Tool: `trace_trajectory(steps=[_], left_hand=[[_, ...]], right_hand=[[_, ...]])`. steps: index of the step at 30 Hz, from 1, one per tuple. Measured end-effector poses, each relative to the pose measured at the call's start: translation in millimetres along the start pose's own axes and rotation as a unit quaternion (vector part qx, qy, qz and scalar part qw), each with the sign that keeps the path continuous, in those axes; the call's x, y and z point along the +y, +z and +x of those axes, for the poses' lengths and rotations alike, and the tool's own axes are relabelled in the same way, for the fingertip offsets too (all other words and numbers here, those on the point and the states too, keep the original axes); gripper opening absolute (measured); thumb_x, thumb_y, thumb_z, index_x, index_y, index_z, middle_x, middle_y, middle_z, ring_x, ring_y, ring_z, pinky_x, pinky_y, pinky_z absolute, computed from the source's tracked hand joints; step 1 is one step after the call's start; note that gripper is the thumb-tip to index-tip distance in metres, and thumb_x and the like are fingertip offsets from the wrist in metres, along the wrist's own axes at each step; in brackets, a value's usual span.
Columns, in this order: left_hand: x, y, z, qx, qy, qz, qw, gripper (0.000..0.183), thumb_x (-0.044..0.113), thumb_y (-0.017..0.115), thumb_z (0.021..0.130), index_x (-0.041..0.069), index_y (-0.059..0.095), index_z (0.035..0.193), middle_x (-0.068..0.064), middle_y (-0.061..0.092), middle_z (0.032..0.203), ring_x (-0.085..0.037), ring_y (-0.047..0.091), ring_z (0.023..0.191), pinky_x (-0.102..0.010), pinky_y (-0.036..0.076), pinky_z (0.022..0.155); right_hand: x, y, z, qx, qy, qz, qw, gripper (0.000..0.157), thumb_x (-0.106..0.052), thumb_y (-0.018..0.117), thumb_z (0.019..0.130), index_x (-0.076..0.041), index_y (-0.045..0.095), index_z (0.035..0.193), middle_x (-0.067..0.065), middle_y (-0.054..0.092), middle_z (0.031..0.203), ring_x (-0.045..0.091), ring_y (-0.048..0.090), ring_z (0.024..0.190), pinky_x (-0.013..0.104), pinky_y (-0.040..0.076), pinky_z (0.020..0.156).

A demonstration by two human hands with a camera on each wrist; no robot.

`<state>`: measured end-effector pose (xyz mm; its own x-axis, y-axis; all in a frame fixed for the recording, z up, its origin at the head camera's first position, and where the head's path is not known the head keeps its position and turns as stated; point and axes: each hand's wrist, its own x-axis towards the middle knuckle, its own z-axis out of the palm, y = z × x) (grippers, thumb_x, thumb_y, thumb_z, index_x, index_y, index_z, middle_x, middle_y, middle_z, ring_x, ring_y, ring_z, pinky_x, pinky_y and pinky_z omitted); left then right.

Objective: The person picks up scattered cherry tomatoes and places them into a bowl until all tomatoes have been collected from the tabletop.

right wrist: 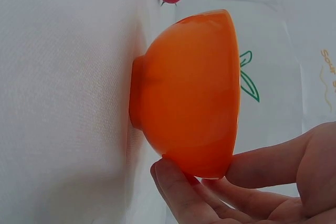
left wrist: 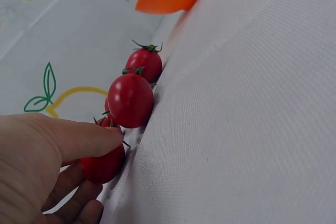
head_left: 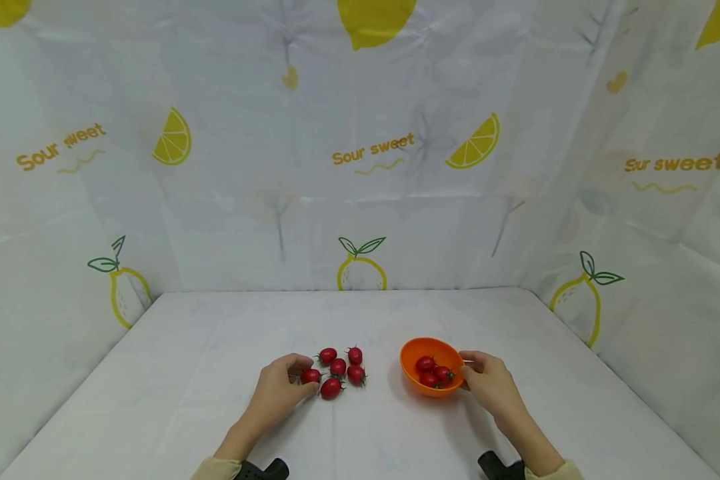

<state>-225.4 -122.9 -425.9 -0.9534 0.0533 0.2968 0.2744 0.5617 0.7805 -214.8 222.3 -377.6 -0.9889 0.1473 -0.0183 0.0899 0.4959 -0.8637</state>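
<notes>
My left hand [head_left: 281, 392] curls its thumb and fingers round a cherry tomato [left wrist: 104, 165] at the left end of a small cluster on the table. In the left wrist view the thumb crosses over that tomato, with the fingers behind it. Close beside it lie several more red cherry tomatoes [head_left: 338, 367] with green stems. My right hand [head_left: 491, 381] pinches the right side of an orange bowl [right wrist: 189, 87], thumb at the rim and fingers against the outer wall. The bowl stands upright on the table and holds several cherry tomatoes [head_left: 443, 374].
A white cloth covers the table [head_left: 228, 333]. Behind it and at the sides hang white sheets [head_left: 234, 200] printed with lemons and lettering. The bowl stands a short way right of the loose tomatoes.
</notes>
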Motion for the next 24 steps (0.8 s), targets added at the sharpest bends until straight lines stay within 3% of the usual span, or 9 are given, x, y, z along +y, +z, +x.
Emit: trace_trajectory(steps=[12, 24], left_hand=[[-0.3, 2.2, 0.8, -0.002, 0.007, 0.002, 1.0000, 0.032, 0.010, 0.083, 0.078, 0.004, 0.068, 0.104, 0.001, 0.066, 0.095, -0.017, 0.061, 0.088, -0.041, 0.052, 0.085], [-1.1, -1.6, 0.5, 0.026, 0.012, -0.012, 0.9995, 0.032, 0.009, 0.083, 0.079, 0.001, 0.067, 0.105, -0.003, 0.067, 0.098, -0.020, 0.063, 0.091, -0.034, 0.055, 0.078]], right_hand=[[2.6, -2.6, -0.6, 0.000, -0.002, 0.000, 1.000, 0.037, -0.001, 0.047, 0.096, 0.013, 0.050, 0.130, 0.028, 0.063, 0.112, 0.030, 0.066, 0.094, 0.039, 0.056, 0.080], [1.2, -0.3, -0.4, 0.001, -0.004, 0.004, 1.000, 0.037, 0.000, 0.048, 0.095, 0.014, 0.050, 0.130, 0.030, 0.061, 0.114, 0.031, 0.066, 0.095, 0.041, 0.056, 0.080]])
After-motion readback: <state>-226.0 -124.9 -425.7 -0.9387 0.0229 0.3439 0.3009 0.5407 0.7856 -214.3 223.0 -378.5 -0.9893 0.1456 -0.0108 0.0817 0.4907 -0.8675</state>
